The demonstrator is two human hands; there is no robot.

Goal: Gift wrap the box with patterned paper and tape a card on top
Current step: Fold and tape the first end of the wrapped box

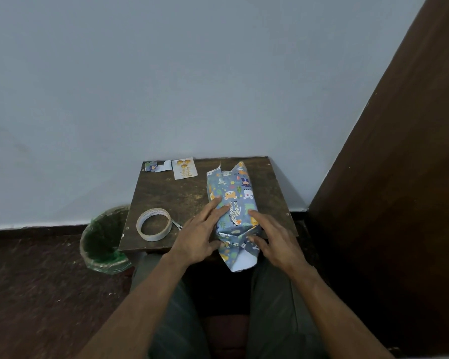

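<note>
A box wrapped in blue animal-patterned paper (235, 200) lies lengthwise on the right half of a small dark wooden table (176, 193). Its near end hangs over the front edge, with a loose paper flap showing its white underside. My left hand (200, 234) presses on the box's left side, fingers spread, thumb at the near fold. My right hand (272, 239) rests on the right side, fingers pushing the paper in at the near end. A white card (184, 168) with gold decoration lies at the table's back. A roll of tape (154, 224) sits at the front left.
A scrap of patterned paper (156, 166) lies at the back left corner. Small scissors (176, 225) peek out beside the tape roll. A green-lined bin (104, 239) stands on the floor to the left. A pale wall runs behind, and a dark wooden panel (389, 177) rises on the right.
</note>
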